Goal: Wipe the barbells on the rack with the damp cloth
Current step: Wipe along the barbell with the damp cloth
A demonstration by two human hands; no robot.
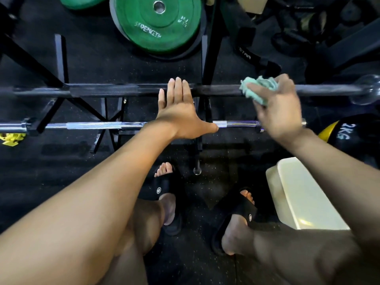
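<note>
Barbells lie across the rack [61,64]: the black barbell [107,90] above, the chrome barbell [96,126] nearer. The damp cloth [257,88] is bunched in the right hand [275,108] against the black bar, seemingly for wiping; the left hand [181,112] is spread flat, probably for steadying.

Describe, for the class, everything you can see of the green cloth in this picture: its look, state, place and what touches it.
The cloth is pale green, looks like soft fabric, and is crumpled into a loose wad with ragged folds. The right hand grips it from above, fingers curled round it, so part of it is hidden. It sits at the dark barbell, towards that bar's right end, and appears to press on it. The picture is blurred there, and dampness cannot be judged. Nothing else touches it; the left hand lies open further left.
</note>
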